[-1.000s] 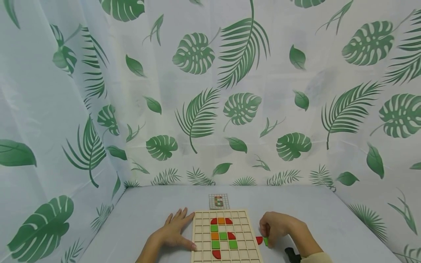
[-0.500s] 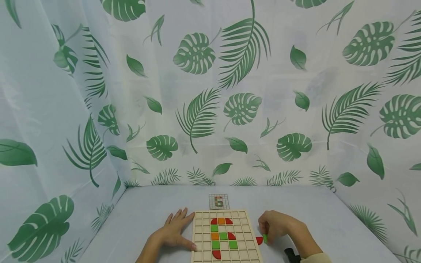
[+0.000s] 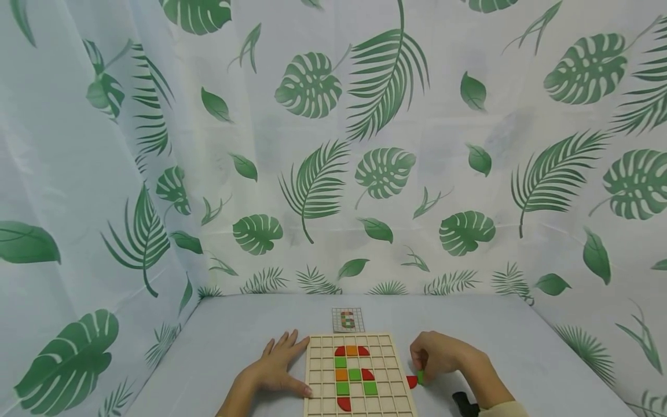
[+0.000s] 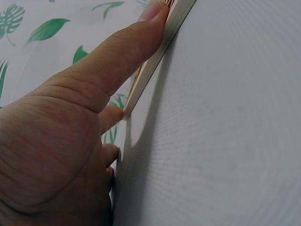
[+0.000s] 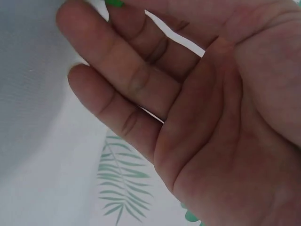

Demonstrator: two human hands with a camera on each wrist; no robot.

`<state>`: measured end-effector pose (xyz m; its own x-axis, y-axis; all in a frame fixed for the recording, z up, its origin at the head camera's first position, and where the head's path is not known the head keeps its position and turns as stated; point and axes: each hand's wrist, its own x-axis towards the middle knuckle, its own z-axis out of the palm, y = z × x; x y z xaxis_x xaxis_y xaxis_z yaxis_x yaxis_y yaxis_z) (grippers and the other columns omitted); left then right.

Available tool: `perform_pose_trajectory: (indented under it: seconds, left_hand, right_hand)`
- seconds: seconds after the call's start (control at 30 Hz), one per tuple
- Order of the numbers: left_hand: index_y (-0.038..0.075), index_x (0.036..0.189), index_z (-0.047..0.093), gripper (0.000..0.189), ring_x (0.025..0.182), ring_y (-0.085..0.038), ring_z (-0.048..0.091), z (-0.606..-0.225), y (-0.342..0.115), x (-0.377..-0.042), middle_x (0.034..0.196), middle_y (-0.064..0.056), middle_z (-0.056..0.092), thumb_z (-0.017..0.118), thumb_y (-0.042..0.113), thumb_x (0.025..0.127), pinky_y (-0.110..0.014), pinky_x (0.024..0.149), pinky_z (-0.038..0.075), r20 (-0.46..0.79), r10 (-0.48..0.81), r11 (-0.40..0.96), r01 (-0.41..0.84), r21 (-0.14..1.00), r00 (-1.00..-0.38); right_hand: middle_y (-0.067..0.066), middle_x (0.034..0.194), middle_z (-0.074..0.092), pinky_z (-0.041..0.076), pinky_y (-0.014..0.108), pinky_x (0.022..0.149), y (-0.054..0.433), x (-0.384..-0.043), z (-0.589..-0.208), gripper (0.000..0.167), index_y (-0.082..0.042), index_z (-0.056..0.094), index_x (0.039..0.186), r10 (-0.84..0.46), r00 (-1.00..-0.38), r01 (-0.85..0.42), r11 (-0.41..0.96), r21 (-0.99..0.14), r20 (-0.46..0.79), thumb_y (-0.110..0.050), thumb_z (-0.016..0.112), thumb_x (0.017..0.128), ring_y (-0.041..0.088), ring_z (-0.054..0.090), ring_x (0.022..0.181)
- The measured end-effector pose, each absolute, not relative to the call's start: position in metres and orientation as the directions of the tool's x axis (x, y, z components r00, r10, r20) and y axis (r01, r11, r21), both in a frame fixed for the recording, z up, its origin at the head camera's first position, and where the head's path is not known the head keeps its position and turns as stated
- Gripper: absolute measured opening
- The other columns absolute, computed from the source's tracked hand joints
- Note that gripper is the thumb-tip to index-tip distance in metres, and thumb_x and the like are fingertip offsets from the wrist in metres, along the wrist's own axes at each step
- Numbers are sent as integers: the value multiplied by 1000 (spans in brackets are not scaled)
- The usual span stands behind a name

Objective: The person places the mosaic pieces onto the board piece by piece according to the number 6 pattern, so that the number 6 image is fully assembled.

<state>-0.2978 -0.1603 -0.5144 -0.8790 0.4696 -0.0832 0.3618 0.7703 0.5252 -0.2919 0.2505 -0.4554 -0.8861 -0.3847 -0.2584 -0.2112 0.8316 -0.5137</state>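
Note:
A wooden grid board [image 3: 385, 399] lies flat with several red, orange and green tiles [image 3: 355, 375] set in its squares. My left hand [image 3: 275, 366] is spread at the board's left side, its thumb on the edge; the left wrist view shows the thumb [image 4: 117, 61] straight against the board's side [image 4: 155, 61]. To the right of the board, my right hand [image 3: 438, 354] pinches a small green tile [image 3: 420, 377] between thumb and forefinger. Only a sliver of that green tile [image 5: 114, 2] shows in the right wrist view. Beside it lies a red rounded tile [image 3: 411, 381], close to the board's right edge.
Behind the board lies a small card [image 3: 347, 319] printed with a gridded figure in red, green and orange. A black object [image 3: 465, 404] sits by the right forearm. Leaf-printed curtains [image 3: 365, 174] enclose the pale table [image 3: 234, 318] at the back and sides.
My right hand has shifted slightly, and the green tile has moved a little up in the head view, with less of it showing. My left hand and the board stay in place.

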Motion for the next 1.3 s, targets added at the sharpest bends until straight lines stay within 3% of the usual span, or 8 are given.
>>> perform_pose_trajectory:
  seconds: [0.6,0.77,1.0,1.3]
  left_hand:
    - [20,163,36,120,161,-45,10,-521,-160,-300,172,-23,19,87,70,66,-72,125,2,-94,450,778,338,530,-888]
    - [19,163,36,120,161,-46,10,-521,-160,-299,172,-23,18,87,69,67,-72,125,2,-90,457,773,345,533,-885]
    - [19,163,35,120,161,-46,10,-521,-162,-299,172,-23,18,87,69,67,-72,125,2,-89,460,770,346,536,-884]
    - [20,163,36,120,161,-45,10,-520,-162,-301,172,-23,19,86,71,67,-72,125,2,-90,459,773,348,530,-884]
  right_hand:
    - [-2,70,64,42,25,55,259,-293,-452,22,-11,75,81,-541,-827,-370,730,-574,-155,9,81,74,11,51,64]
    - [-2,77,66,47,27,59,254,-296,-450,22,-15,80,87,-544,-828,-383,724,-573,-134,6,81,79,15,55,72]
    - [-2,84,71,50,29,59,247,-294,-448,22,-11,81,90,-549,-831,-384,688,-616,-95,8,79,79,18,59,75]
    - [-1,81,74,50,25,58,237,-296,-448,23,-11,82,91,-596,-801,-429,635,-643,-53,10,76,81,9,57,68]
